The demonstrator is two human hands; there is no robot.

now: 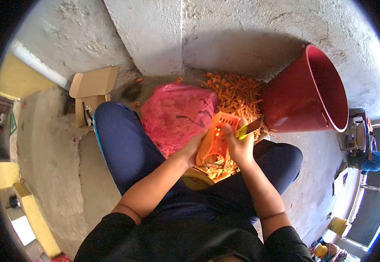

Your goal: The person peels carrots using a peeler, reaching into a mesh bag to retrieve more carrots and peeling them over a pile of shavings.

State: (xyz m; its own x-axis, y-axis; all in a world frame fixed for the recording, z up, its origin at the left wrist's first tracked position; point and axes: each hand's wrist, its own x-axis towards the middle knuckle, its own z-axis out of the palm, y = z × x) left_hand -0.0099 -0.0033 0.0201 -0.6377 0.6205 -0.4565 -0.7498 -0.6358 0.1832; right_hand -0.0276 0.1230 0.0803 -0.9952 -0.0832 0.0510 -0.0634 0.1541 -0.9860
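Note:
My left hand [194,146] is closed on the side of an orange perforated plastic piece [218,135], which looks like a small basket and is tilted in front of me. In my right hand [241,148] is a knife, its yellow handle [242,132] under the fingers and its dark blade [255,125] pointing up to the right. The right thumb also presses against the orange plastic. Below both hands, orange peelings [222,171] lie between my legs, beside a yellowish container [197,178] that is partly hidden.
A pink mesh sack [179,113] lies ahead, next to a heap of orange peelings [238,94] by the wall. To the right a large red tub [290,98] leans on its side. An open cardboard box [95,87] stands left. A person in blue [374,160] is far right.

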